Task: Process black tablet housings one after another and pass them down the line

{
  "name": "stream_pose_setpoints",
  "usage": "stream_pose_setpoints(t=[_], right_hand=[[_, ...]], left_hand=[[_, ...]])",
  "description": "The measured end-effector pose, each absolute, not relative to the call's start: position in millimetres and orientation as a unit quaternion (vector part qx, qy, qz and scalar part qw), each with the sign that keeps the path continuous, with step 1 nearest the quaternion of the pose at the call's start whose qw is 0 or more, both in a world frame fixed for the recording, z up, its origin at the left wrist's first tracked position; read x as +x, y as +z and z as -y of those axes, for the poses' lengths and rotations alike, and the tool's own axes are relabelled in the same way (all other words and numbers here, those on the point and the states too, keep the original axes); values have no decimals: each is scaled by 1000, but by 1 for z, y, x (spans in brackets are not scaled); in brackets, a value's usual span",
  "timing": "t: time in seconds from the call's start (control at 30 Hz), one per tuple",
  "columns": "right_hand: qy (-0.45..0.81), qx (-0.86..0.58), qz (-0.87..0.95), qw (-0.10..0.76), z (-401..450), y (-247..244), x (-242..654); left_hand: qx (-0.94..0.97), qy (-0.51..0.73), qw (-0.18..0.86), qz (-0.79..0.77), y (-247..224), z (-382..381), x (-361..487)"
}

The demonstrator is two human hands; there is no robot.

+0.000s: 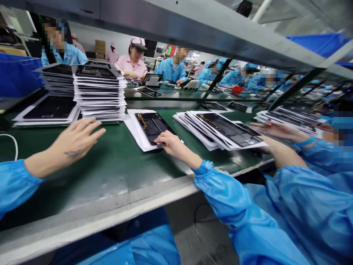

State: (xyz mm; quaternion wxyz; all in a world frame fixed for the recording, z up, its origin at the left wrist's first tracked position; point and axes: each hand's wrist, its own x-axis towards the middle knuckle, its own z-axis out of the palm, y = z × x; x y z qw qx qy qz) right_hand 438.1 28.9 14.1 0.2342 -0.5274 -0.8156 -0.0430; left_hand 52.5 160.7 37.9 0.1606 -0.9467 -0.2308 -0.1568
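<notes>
My left hand (pixel 78 143) hovers over the green bench with its fingers stretched out, holding nothing, just in front of a tall stack of dark panels and white sheets (pixel 99 94). A black tablet housing (pixel 150 125) with an orange flex cable lies on white paper (pixel 131 127) in the middle. At its near right corner my right hand (pixel 168 141) has its fingers pinched together. A small dark piece shows under the fingertips; I cannot tell whether it is a tool or part of the housing.
Right of the housing lies a fanned pile of more housings on paper (pixel 228 129). A co-worker's hands (pixel 284 132) are close beyond it. Another panel (pixel 51 107) rests on paper at left. A blue bin (pixel 18 75) stands far left. A metal beam (pixel 176 27) crosses overhead.
</notes>
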Motion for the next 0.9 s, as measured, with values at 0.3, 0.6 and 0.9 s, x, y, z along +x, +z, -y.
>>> stream_pose_setpoints(t=[0.3, 0.6, 0.9], right_hand=[[-59, -481, 847, 216, -32, 5, 427], [-55, -481, 848, 216, -42, 6, 422], [-55, -480, 852, 203, -43, 10, 423]], left_hand=[[-964, -105, 217, 113, 31, -117, 107], [-959, -95, 247, 99, 29, -116, 97], [-978, -101, 144, 115, 26, -117, 98]])
